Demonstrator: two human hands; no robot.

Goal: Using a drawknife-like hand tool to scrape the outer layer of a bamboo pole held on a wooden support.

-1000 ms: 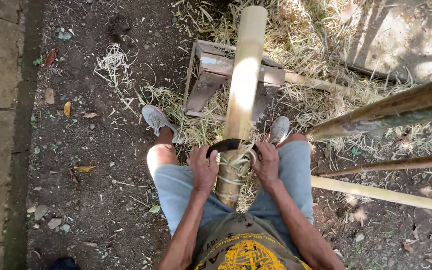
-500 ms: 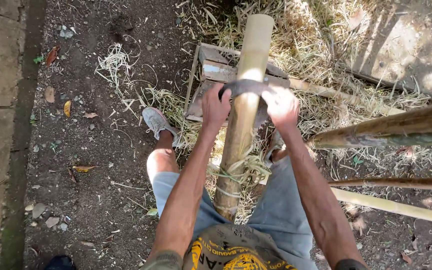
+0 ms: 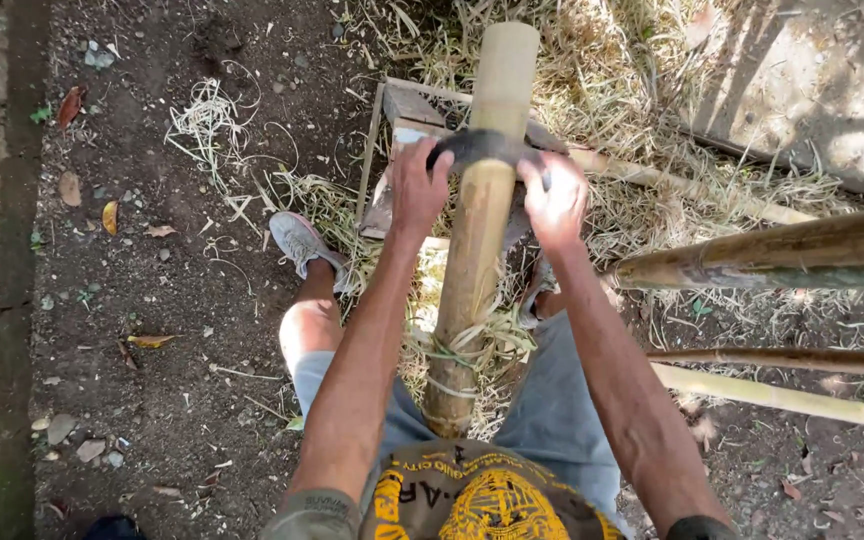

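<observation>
Both hands grip a curved dark blade (image 3: pixel 482 150) set across a thick bamboo pole (image 3: pixel 479 250).

The pole runs from between the seated person's knees up over a low wooden stand (image 3: pixel 402 110), its far end toward the top of the view. The left hand (image 3: pixel 418 188) is closed on the blade's end left of the pole, the right hand (image 3: pixel 555 200) closed on the end to its right. Pale shavings (image 3: pixel 472 345) curl around the pole near the lap. A grey shoe (image 3: pixel 302 243) rests on bare soil left of the pole; more bamboo poles (image 3: pixel 782 255) lie to its right over straw litter.
</observation>
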